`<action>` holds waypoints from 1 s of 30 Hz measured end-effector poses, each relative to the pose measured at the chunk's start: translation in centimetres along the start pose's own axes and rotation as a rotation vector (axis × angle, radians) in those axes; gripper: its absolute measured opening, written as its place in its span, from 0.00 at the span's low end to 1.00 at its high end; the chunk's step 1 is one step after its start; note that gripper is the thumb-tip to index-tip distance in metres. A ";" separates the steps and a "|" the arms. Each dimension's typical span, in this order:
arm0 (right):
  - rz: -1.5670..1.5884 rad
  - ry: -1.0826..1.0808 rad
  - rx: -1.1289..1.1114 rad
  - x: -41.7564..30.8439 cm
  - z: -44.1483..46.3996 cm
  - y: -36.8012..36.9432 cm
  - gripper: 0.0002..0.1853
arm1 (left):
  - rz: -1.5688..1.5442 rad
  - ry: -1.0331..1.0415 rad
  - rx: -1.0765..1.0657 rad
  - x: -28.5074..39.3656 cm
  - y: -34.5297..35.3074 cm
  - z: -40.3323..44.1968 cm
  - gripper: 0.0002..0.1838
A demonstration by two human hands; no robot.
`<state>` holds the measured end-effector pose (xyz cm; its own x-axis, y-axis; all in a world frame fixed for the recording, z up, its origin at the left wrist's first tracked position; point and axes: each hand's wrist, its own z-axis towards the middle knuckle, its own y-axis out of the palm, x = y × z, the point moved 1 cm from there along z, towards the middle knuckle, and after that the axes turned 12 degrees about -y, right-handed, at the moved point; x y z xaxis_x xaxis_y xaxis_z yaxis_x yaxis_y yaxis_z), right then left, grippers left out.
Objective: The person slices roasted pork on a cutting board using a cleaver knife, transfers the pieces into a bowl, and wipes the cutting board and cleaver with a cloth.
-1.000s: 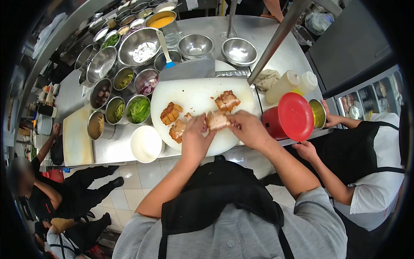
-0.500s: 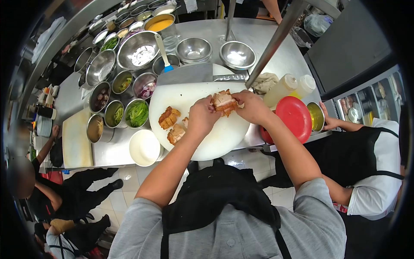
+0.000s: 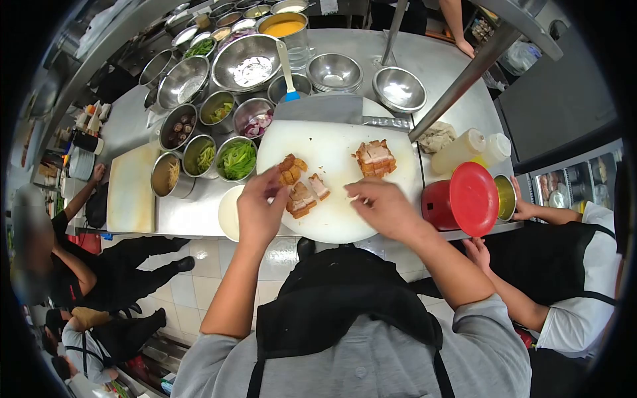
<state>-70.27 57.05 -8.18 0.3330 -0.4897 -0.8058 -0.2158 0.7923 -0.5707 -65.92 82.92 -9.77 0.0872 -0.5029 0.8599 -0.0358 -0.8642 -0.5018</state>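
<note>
A round white cutting board (image 3: 332,225) carries pieces of crispy-skinned roast pork. One larger block of pork (image 3: 375,159) sits at the right of the board, apart from both hands. At the left are a browned pork piece (image 3: 291,169), a cut chunk (image 3: 302,200) and a thin slice (image 3: 319,187). My left hand (image 3: 260,207) is beside this left group, thumb and fingers apart; whether its fingertips touch the meat I cannot tell. My right hand (image 3: 390,209) hovers over the board's lower right, fingers loosely curved and apart, holding nothing. A cleaver (image 3: 322,109) lies along the board's far edge.
Steel pots of vegetables, such as green leaves (image 3: 237,160) and onion (image 3: 257,124), stand left. Steel bowls (image 3: 399,89) are behind the board. Squeeze bottles (image 3: 459,151) and a red plate (image 3: 474,199) are right. A co-worker's hand (image 3: 524,199) touches a metal container (image 3: 505,198). A white bowl (image 3: 230,212) is partly hidden.
Both hands have let go of the larger pork block, which now rests on the board's right. My left hand has moved to the smaller pieces; my right hand has drawn back toward me.
</note>
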 end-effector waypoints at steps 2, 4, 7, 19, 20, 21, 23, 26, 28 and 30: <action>-0.093 0.006 -0.010 0.3 1.0 2.4 0.16 | 0.050 -0.080 0.028 -1.9 -0.7 -1.1 0.26; -0.225 0.025 -0.024 1.9 2.1 4.3 0.16 | 0.110 -0.162 -0.032 -2.8 -0.9 -2.4 0.27; -0.367 0.107 -0.078 2.9 3.6 5.3 0.15 | 0.043 -0.160 -0.038 -3.9 0.1 -3.5 0.28; -0.027 0.193 0.065 1.8 4.4 7.9 0.08 | 0.211 -0.055 -0.037 -4.2 1.0 -3.0 0.32; -0.027 0.194 0.066 1.6 4.4 8.0 0.08 | 0.220 -0.031 -0.025 -4.2 1.1 -3.1 0.32; -0.001 0.204 0.084 1.6 4.3 8.0 0.10 | 0.221 -0.031 -0.026 -4.0 1.2 -3.0 0.32; 0.026 0.214 0.102 1.7 4.2 8.0 0.12 | 0.217 -0.037 -0.012 -3.6 1.5 -3.0 0.33; 0.049 0.223 0.052 2.5 4.3 7.9 0.19 | 0.239 -0.009 0.003 -3.9 1.9 -2.9 0.32; 0.078 0.238 0.003 2.7 4.3 7.8 0.22 | 0.233 0.009 0.010 -3.9 2.0 -2.9 0.31; 0.099 0.232 0.010 2.1 4.1 7.3 0.22 | 0.225 0.023 0.018 -4.0 2.1 -2.8 0.30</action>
<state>-67.33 63.29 -13.40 0.0905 -0.4787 -0.8733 -0.2279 0.8436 -0.4861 -69.16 83.09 -13.99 0.0559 -0.6836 0.7277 -0.0340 -0.7297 -0.6829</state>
